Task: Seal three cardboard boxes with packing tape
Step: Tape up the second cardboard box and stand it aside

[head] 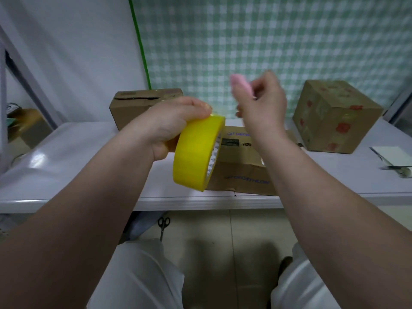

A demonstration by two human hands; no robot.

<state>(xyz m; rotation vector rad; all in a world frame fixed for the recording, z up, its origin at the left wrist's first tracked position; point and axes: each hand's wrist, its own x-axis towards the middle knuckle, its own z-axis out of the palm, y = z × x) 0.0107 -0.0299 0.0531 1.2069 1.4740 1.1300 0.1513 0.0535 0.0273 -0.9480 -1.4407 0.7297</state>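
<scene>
My left hand [176,121] grips a yellow roll of packing tape [196,152] and holds it up over the table's front. My right hand [260,101], blurred, is raised just right of the roll with its fingers curled round a small pink object [242,83]. A flat cardboard box with blue print [240,166] lies on the white table [89,157] under my hands. A second cardboard box [133,105] stands behind at the left, its top flap seam showing. A third box with red flower prints [334,117] stands at the back right.
A white sheet [392,156] and a blurred dark object [399,169] lie at the table's right edge. Black scissors [163,226] lie on the tiled floor under the table. A green checked cloth hangs behind. A metal shelf frame stands at the left.
</scene>
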